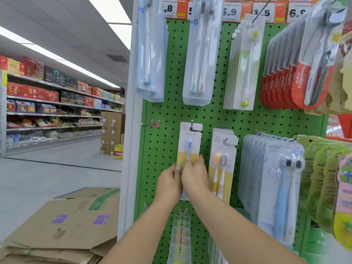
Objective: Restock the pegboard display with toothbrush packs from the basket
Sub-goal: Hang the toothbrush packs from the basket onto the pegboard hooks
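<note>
Here, a toothbrush pack (pixel 189 147) on the green pegboard (pixel 171 111) hook is pinched by the left hand (pixel 169 182) and right hand (pixel 195 175).

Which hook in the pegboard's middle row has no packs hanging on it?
The bare hook at the row's far left, beside the white-and-yellow pack both hands grip. Every other hook in that row carries packs.

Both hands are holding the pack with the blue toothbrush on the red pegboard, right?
Not quite: the pegboard is green, not red. The head view shows the left hand and right hand holding the blue toothbrush pack at its hook.
</note>
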